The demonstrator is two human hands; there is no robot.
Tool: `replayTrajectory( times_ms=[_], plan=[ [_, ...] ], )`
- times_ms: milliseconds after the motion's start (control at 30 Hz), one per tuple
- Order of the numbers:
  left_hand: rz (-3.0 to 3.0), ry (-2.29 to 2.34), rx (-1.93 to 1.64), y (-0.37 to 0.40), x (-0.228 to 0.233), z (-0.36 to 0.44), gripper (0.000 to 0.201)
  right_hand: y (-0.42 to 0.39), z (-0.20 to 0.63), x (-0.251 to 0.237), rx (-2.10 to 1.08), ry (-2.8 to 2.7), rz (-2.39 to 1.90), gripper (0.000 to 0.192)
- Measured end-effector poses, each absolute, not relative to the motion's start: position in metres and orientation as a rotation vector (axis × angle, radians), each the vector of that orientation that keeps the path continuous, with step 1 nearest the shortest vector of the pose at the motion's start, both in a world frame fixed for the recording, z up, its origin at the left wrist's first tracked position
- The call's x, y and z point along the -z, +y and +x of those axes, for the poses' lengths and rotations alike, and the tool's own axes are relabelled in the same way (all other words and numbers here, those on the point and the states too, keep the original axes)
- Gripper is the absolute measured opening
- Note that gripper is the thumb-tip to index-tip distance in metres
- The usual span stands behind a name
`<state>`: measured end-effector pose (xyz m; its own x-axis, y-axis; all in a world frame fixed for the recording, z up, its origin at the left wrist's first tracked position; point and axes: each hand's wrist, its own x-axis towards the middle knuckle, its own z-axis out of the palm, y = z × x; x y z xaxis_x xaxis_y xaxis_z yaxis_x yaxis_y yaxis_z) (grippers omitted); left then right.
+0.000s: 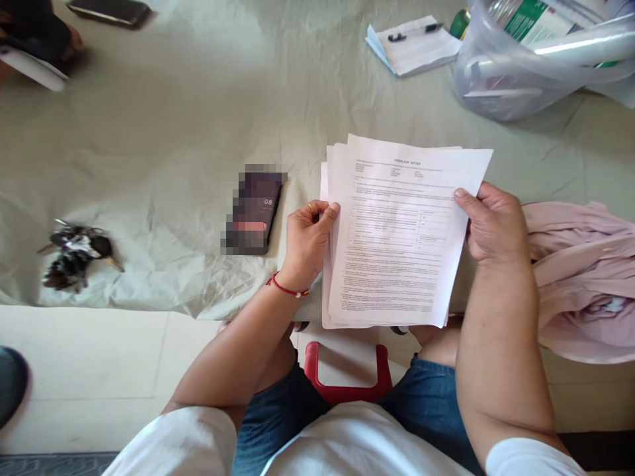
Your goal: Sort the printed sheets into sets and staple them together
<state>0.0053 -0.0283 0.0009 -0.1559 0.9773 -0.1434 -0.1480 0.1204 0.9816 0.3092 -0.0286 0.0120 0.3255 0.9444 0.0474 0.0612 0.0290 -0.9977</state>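
A loose stack of printed papers [397, 258] is held up over the table's near edge. Its top sheet is headed "Overleaf Notes" and carries a small table amid dense text; the sheets beneath stick out unevenly at the left and top. My left hand [308, 238], with a ring and a red bracelet, pinches the left edge, thumb in front. At the upper right edge, my right hand [496, 221] grips the stack with its thumb on the front and its fingers behind. A phone [260, 211] with a lit screen lies left of my left hand.
A bunch of keys [79, 254] lies at the left. Pink cloth [585, 277] spills over the edge at right. Farther back are a notepad [419, 49] with a pen, a filled plastic bag [501, 86] and another phone [112, 12]. Someone's hand [74, 43] shows top left.
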Motion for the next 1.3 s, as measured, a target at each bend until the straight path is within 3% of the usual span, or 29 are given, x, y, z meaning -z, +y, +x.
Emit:
replayTrajectory(
  times_ms=[467, 800, 1000, 1200, 1300],
  plan=[
    [0.777, 1.143, -1.35, -0.027, 0.002, 0.005, 0.052, -0.03, 0.313, -0.01, -0.921, -0.992, -1.426, 0.038],
    [0.854, 1.097, -1.328, -0.028, 0.001, 0.005, 0.041, -0.028, 0.307, -0.014, -0.766, -0.919, -1.418, 0.025],
    [0.842, 1.24, -1.363, -0.031, -0.004, 0.005, 0.057, -0.03, 0.313, -0.023, -0.517, -0.946, -1.41, 0.016],
    [0.939, 1.265, -1.309, -0.029, -0.004, 0.005, 0.025, -0.036, 0.32, -0.036, -0.624, -0.905, -1.351, 0.021],
    [0.951, 1.222, -1.189, -0.031, -0.002, 0.008, 0.021, -0.037, 0.315, -0.039, -0.75, -0.939, -1.291, 0.023]
  ],
)
